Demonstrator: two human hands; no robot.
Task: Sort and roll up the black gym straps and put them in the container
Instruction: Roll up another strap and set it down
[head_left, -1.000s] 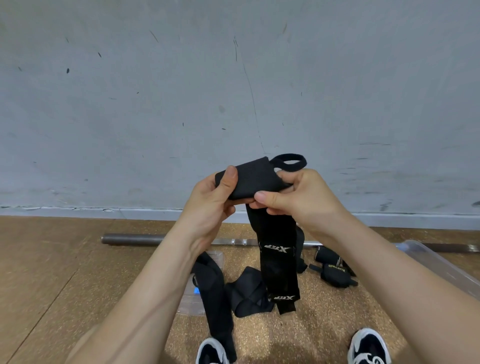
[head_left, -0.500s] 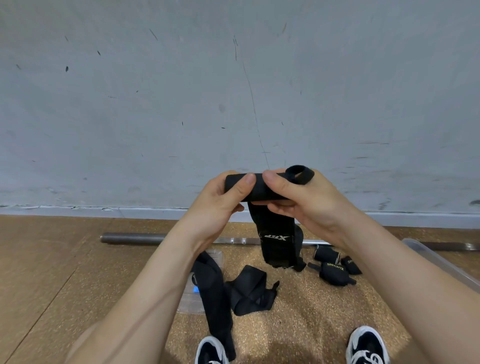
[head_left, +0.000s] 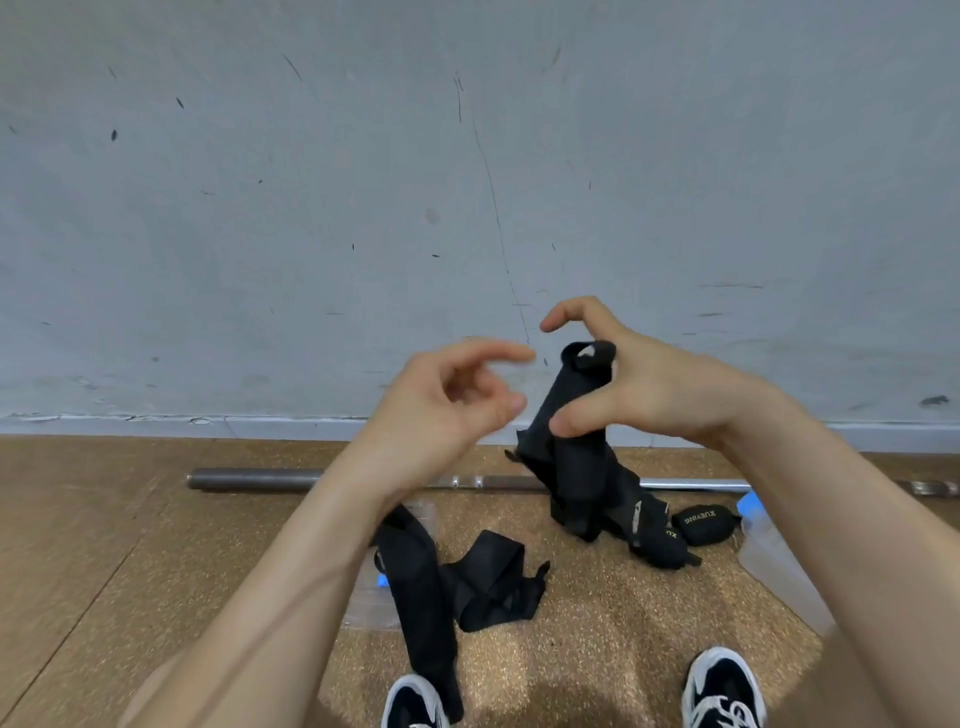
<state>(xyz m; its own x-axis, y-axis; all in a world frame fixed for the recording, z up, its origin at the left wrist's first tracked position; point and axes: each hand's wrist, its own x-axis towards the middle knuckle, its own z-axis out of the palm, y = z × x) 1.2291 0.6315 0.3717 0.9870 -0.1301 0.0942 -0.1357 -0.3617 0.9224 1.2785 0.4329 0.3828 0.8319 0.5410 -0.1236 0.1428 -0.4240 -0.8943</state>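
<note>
My right hand (head_left: 660, 387) holds a black gym strap (head_left: 563, 457) in front of the wall, thumb against its upper part and its end loop by my fingers. The strap hangs loose and crumpled down toward the floor. My left hand (head_left: 447, 402) hovers just left of it with loosely curled fingers, touching nothing. On the cork floor lie a long flat strap (head_left: 421, 597) and a crumpled strap (head_left: 491, 582). Two rolled straps (head_left: 701, 522) sit to the right. A clear plastic container (head_left: 779, 566) stands at the right, partly hidden by my right forearm.
A steel barbell (head_left: 291, 479) lies along the base of the grey wall. A clear plastic lid (head_left: 366, 608) with a blue clip lies under the long strap. My two black-and-white shoes (head_left: 722, 688) show at the bottom edge.
The tight roll between both hands has come undone and the strap now hangs loose. My left hand has let go and moved away to the left; the right hand still holds the strap.
</note>
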